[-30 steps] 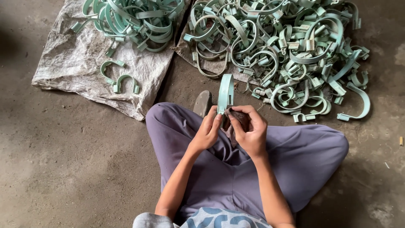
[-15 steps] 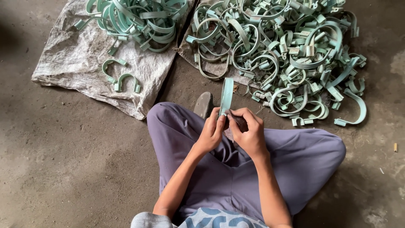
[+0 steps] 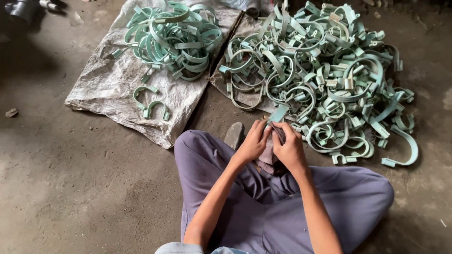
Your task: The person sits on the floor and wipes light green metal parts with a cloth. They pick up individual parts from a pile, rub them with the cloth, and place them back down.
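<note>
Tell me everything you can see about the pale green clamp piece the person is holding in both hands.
The pale green curved clamp strap looks like painted or coated metal, a flat band. Only its upper end shows, tilted and sticking up from between the left hand and right hand; the rest is hidden. A brownish rag sits between the hands against it. It is held above the person's lap, at the near edge of the big pile of similar green clamps.

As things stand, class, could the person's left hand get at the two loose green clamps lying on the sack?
Probably not yet: the left hand grips a green clamp and the loose clamps lie beyond the knee.
</note>
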